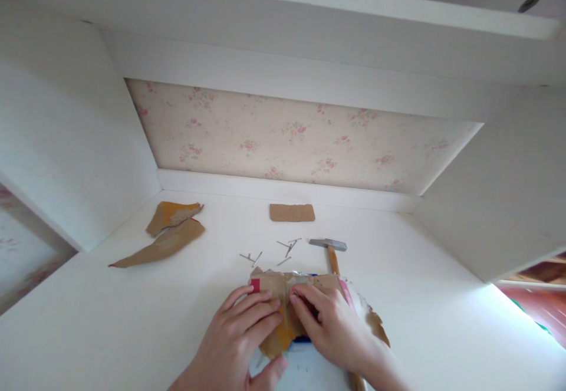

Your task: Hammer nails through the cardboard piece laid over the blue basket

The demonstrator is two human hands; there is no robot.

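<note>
Item: torn brown corrugated cardboard piece with a red edge strip, lying at the near middle of the white desk surface, directly in front of the person, with both hands resting on it. The left hand is lying flat and spread, four fingers pressing down on the cardboard's left half, the thumb sticking out toward the near edge; it is not closing around anything. The right hand is resting on the right half with its fingers bent and the tips touching the cardboard just beside the left fingertips; whether it is pinching a fold or only pressing cannot be told. A ragged brown flap is sticking out to the right of the right wrist. Just behind the cardboard, a steel-headed hammer with a wooden handle is lying with its handle running under the piece. To the left of the hammer head, several loose grey metal nails are lying scattered. Further back, a small tan rounded rectangular pad is sitting near the floral wallpaper back panel. Well apart, at far left, two torn brown cardboard scraps are lying overlapped.
</note>
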